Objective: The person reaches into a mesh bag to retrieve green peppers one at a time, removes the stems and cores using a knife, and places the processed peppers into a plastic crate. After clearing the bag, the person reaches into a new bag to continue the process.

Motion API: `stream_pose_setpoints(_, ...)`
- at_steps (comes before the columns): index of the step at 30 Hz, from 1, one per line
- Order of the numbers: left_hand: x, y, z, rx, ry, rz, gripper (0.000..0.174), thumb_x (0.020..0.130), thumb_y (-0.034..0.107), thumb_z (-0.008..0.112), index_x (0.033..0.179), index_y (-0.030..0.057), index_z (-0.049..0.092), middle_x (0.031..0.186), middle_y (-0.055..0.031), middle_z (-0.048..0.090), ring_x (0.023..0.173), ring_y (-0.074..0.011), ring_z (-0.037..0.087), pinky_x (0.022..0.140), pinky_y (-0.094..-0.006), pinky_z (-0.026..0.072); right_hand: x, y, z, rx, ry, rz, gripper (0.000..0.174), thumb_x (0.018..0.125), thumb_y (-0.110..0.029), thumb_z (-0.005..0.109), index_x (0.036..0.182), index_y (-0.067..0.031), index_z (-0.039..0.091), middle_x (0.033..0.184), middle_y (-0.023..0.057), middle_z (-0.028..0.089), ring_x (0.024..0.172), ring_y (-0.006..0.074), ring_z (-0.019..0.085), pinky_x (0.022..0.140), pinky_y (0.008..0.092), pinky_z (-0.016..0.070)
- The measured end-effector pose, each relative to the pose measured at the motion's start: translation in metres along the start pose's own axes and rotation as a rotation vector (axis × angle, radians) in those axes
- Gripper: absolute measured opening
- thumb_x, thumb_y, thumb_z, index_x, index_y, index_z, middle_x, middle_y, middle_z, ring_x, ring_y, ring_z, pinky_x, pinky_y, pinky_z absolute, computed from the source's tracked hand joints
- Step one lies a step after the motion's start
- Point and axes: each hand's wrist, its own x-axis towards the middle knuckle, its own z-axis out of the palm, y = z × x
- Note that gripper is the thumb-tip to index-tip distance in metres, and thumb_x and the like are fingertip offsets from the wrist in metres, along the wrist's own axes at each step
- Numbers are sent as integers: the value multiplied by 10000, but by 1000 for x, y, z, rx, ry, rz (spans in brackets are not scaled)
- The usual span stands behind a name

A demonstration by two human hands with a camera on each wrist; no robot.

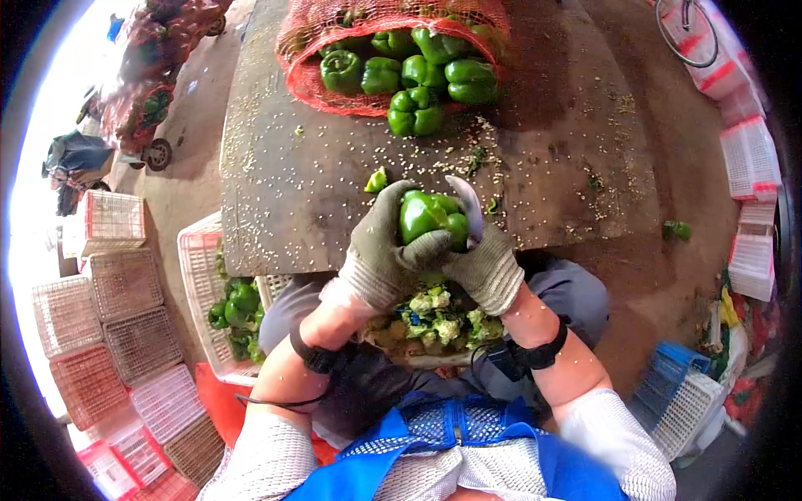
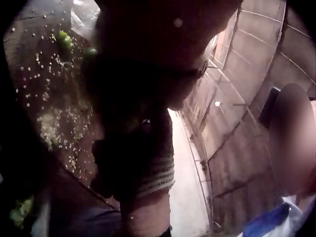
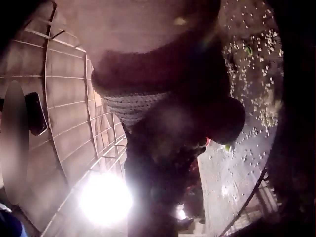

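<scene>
A green bell pepper (image 1: 430, 219) is held between both gloved hands above the near edge of the table in the head view. The left hand (image 1: 381, 250) curls its fingers and thumb round the pepper's left side. On the other side, the right hand (image 1: 484, 263) grips it, with a pale curved blade or tip (image 1: 468, 204) rising beside the pepper; whether that is a tool or a finger cover I cannot tell. Both wrist views are dark: the left glove (image 2: 157, 173) and right glove (image 3: 133, 106) show, but the pepper cannot be made out.
A red mesh bag (image 1: 334, 107) of green peppers lies open at the table's far side, one pepper (image 1: 414, 112) at its mouth. Seeds and scraps litter the table (image 1: 284, 192). A white crate (image 1: 197, 284) with peppers stands left; cut cores (image 1: 439, 317) lie below the hands.
</scene>
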Motion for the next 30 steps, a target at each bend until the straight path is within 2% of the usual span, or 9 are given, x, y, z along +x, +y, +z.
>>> stream_pose_setpoints(6, 9, -15, 19, -385, 209, -186, 394, 902, 306, 667, 1131, 1, 568, 905, -66, 627, 826, -167, 604, 770, -305, 510, 6, -3, -6, 43, -20, 203, 799, 697, -152, 808, 1394, -39, 434, 1161, 86, 634, 1045, 185, 605, 934, 336, 490)
stream_pose_setpoints(9, 15, -37, 22, -762, 106, -326, 430, 942, 439, 611, 1105, 43, 576, 888, -34, 598, 816, -152, 584, 754, -302, 505, 11, -8, -4, 173, -32, 268, 752, 724, -150, 811, 1377, -38, 456, 1148, 87, 634, 1046, 180, 600, 920, 324, 496)
stream_pose_setpoints(12, 18, -46, 23, -1317, -47, -503, 520, 935, 559, 550, 1110, 71, 578, 954, -63, 617, 895, -192, 608, 817, -354, 514, 8, -19, -12, 375, -138, 413, 900, 779, -119, 783, 1503, -108, 248, 1173, 70, 596, 994, 150, 594, 852, 299, 515)
stream_pose_setpoints(14, 21, -35, 18, -1583, -111, -670, 588, 917, 623, 504, 1135, 83, 581, 1061, -106, 650, 1007, -251, 632, 915, -427, 520, 6, -26, -11, 353, -98, 377, 826, 758, -176, 799, 1447, -62, 357, 1141, 88, 627, 966, 170, 625, 835, 304, 533)
stream_pose_setpoints(20, 23, -18, 0, -1668, -32, -539, 552, 916, 603, 532, 1122, 97, 607, 1043, -94, 670, 970, -250, 647, 909, -432, 523, 1, -38, -13, 676, -160, 421, 730, 698, -228, 812, 1317, -2, 497, 1155, 85, 635, 1025, 201, 635, 915, 332, 518)
stream_pose_setpoints(21, 23, -7, -2, -1588, 91, -562, 562, 915, 617, 521, 1123, 102, 609, 1013, -94, 669, 881, -234, 654, 816, -391, 556, -2, -39, -15, 716, -177, 451, 721, 705, -252, 807, 1314, -12, 504, 1160, 88, 636, 1014, 196, 641, 883, 330, 533)
stream_pose_setpoints(24, 24, -47, -25, -1889, -167, -342, 581, 917, 639, 486, 1140, 116, 609, 955, -104, 661, 712, -238, 639, 600, -333, 553, -18, -6, -34, 957, -114, 461, 576, 805, -228, 734, 1286, -3, 512, 1149, 135, 644, 983, 245, 663, 846, 357, 570)
stream_pose_setpoints(28, 27, -37, -76, -1621, 298, -260, 669, 918, 653, 464, 1238, 73, 562, 1118, -156, 649, 941, -282, 635, 847, -446, 519, -32, 22, -52, 1034, 89, 458, 532, 868, -313, 653, 1261, 16, 512, 1075, 174, 662, 842, 297, 680, 691, 395, 595)
stream_pose_setpoints(30, 17, -44, -112, -1583, 271, -208, 691, 909, 641, 490, 1266, 51, 544, 1198, -184, 624, 1026, -332, 623, 891, -508, 507, -30, 13, -53, 900, 103, 543, 550, 881, -406, 620, 1238, 4, 532, 1003, 175, 679, 716, 305, 680, 580, 391, 593)
